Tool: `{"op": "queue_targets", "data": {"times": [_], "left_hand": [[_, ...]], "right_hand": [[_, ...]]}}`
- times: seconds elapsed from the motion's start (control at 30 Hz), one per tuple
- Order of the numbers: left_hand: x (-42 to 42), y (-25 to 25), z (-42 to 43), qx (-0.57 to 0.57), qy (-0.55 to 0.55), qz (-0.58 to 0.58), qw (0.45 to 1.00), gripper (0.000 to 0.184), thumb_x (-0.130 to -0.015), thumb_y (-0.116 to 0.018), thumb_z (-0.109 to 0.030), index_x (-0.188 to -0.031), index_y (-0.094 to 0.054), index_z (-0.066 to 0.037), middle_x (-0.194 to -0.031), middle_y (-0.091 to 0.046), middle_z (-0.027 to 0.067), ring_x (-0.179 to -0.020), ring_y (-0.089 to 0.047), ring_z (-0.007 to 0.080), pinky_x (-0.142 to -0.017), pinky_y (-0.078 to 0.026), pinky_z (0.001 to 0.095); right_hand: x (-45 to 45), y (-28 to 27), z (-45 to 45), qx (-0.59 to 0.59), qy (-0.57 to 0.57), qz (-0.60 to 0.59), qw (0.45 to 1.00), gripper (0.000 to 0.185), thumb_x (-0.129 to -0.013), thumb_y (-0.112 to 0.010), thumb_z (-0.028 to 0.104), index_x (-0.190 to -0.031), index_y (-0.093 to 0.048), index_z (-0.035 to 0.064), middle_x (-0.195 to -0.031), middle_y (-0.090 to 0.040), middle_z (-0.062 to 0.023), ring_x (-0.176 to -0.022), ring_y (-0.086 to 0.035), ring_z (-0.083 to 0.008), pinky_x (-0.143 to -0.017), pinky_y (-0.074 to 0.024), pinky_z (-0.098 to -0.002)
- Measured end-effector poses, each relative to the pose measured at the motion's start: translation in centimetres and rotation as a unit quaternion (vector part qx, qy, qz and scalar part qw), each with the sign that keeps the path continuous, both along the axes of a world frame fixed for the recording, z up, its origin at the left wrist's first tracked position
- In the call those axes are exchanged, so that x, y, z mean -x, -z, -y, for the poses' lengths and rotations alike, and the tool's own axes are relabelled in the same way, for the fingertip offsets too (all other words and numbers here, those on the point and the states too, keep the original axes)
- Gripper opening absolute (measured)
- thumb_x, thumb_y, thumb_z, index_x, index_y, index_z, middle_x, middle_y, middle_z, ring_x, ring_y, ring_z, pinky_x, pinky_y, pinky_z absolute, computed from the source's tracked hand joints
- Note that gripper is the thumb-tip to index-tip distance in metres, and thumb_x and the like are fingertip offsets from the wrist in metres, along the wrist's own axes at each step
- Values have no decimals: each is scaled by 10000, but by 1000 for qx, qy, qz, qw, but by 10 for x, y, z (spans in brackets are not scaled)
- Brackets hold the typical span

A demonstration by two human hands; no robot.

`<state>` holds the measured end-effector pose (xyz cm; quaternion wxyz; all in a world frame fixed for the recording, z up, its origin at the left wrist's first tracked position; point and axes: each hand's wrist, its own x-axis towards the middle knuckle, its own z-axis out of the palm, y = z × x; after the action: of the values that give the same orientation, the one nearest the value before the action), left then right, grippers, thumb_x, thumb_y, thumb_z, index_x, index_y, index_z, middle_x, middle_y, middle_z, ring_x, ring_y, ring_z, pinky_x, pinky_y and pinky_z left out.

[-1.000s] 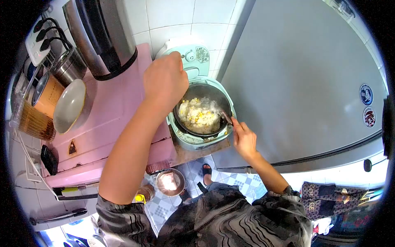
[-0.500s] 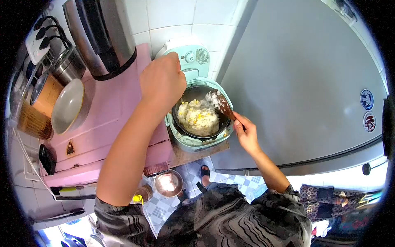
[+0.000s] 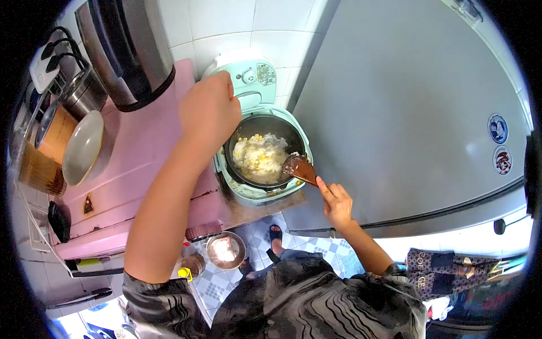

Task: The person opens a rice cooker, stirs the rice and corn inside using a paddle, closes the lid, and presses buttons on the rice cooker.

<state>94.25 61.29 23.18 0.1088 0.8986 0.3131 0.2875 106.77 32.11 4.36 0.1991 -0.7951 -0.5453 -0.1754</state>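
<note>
A light green rice cooker [image 3: 257,199] has its lid [image 3: 255,78] raised against the tiled wall. In its dark inner pot [image 3: 276,125] lies white rice mixed with yellow corn kernels [image 3: 258,155]. My right hand [image 3: 337,206] is closed around the handle of a brown rice paddle [image 3: 301,168]. The paddle's blade reaches over the pot's right rim, with a few grains stuck to it. My left hand [image 3: 210,107] is a closed fist above the cooker's left side; its fingertips are turned away, so whatever they hold is hidden.
Left is a pink cabinet top [image 3: 141,141] with a steel kettle [image 3: 127,53], a grey bowl [image 3: 83,148] and chopsticks in a holder [image 3: 42,169]. A grey refrigerator [image 3: 401,113] stands close on the right. A metal basin [image 3: 226,250] sits on the tiled floor below.
The paddle has come down and toward me, and the clump of rice on its blade has dropped into the pot. My left hand stays closed at the cooker's left side.
</note>
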Motion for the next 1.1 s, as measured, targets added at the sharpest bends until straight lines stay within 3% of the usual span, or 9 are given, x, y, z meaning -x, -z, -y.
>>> {"op": "queue_targets", "data": {"times": [0.27, 0.37, 0.5, 0.57, 0.7, 0.77, 0.9, 1.0, 1.1], "left_hand": [[7, -5, 1, 4, -2, -10, 1000, 52, -701, -561, -74, -730, -544, -35, -728, -607, 144, -729, -597, 319, -631, -457, 425], [6, -3, -3, 10, 11, -3, 1000, 53, -703, -557, -75, -732, -546, -33, -731, -608, 147, -730, -598, 323, -632, -456, 429], [5, -1, 0, 5, 16, -2, 1000, 56, -708, -551, -82, -736, -551, -33, -734, -608, 149, -732, -597, 327, -634, -456, 431], [5, -1, -1, 6, 19, -6, 1000, 67, -713, -549, -94, -741, -554, -33, -738, -609, 149, -737, -598, 328, -636, -453, 436], [7, -8, 1, 28, 10, -23, 999, 72, -719, -548, -99, -747, -560, -34, -742, -610, 151, -742, -600, 328, -639, -454, 437], [7, -6, 1, 12, 14, -19, 1000, 71, -724, -547, -98, -753, -566, -36, -748, -612, 150, -747, -602, 329, -645, -457, 437], [7, -6, -1, 24, 7, -14, 1000, 68, -726, -544, -94, -751, -567, -35, -749, -612, 153, -743, -603, 329, -649, -462, 435], [4, -2, -2, 14, 33, 21, 999, 98, -700, -536, -125, -720, -515, -32, -728, -592, 198, -727, -580, 384, -628, -434, 473], [6, -6, 1, 3, 24, -20, 1000, 60, -722, -552, -81, -753, -564, -31, -745, -612, 155, -740, -607, 323, -642, -470, 431]], "right_hand": [[16, 1, 22, 5, 28, -20, 999, 690, -609, -585, -31, -1272, -516, 149, -733, -495, -55, -668, -518, -248, -573, -458, -376], [14, -7, 28, -32, 17, -60, 998, 602, -688, -577, -27, -1260, -525, 152, -737, -515, -76, -651, -532, -260, -573, -454, -378], [14, -58, 3, -44, 55, -196, 978, 426, -815, -519, -31, -1216, -551, 109, -710, -508, -118, -552, -478, -251, -542, -416, -312], [4, -76, -13, -16, 50, -188, 981, 392, -826, -530, 49, -1206, -560, 141, -734, -556, -116, -617, -558, -305, -572, -448, -395], [-4, -104, -38, 12, 25, -182, 983, 355, -820, -526, 79, -1167, -581, 133, -783, -599, -131, -664, -596, -317, -596, -466, -413], [2, -119, -52, 119, 23, -123, 985, 314, -807, -524, 87, -1111, -602, 103, -816, -617, -133, -708, -614, -326, -623, -482, -429], [-5, -116, -84, 82, 23, -103, 991, 303, -757, -545, 79, -1052, -616, 86, -814, -621, -132, -712, -617, -326, -632, -485, -439], [-16, -104, -117, 179, -5, 47, 983, 219, -693, -556, 76, -898, -631, 57, -817, -633, -143, -681, -631, -289, -613, -494, -420], [-30, -69, -163, 197, -4, 164, 967, 123, -718, -544, 94, -784, -640, 55, -779, -640, -128, -666, -639, -239, -588, -496, -394]]}}
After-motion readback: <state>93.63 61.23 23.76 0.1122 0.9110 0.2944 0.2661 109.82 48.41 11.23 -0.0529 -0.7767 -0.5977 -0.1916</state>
